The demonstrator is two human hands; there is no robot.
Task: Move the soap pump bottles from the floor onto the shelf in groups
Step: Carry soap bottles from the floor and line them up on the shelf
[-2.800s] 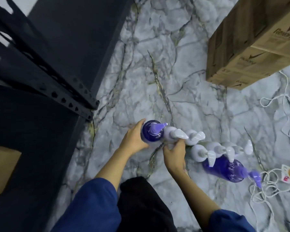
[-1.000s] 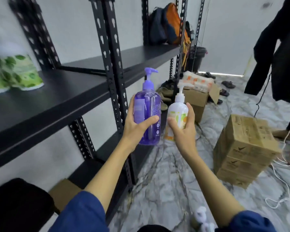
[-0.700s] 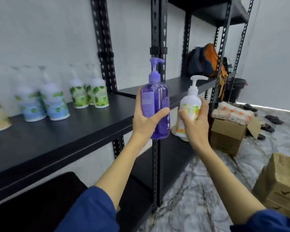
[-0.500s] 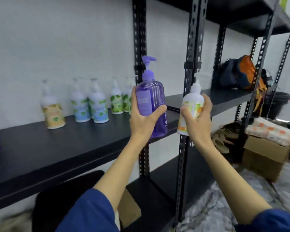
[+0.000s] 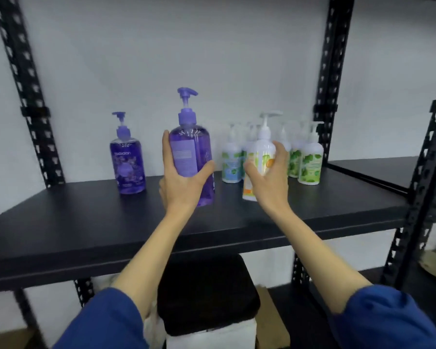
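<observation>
Both bottles now up at the shelf (image 5: 61, 222), off the floor where they stood a few seconds back. Left hand (image 5: 180, 183) has fingers wrapped round the big purple bottle (image 5: 193, 157), held upright just right of the purple bottle already on the shelf (image 5: 127, 165). Right hand (image 5: 267, 182) grips the white bottle (image 5: 261, 157), slightly tilted, in front of the white-bottle cluster (image 5: 305, 159) (colour groups, seemingly). Neither looks fully set down; cannot tell for the bases. Versus half a second ago: bottles have moved in over the board, view now square-on. Release is next, likely.
</observation>
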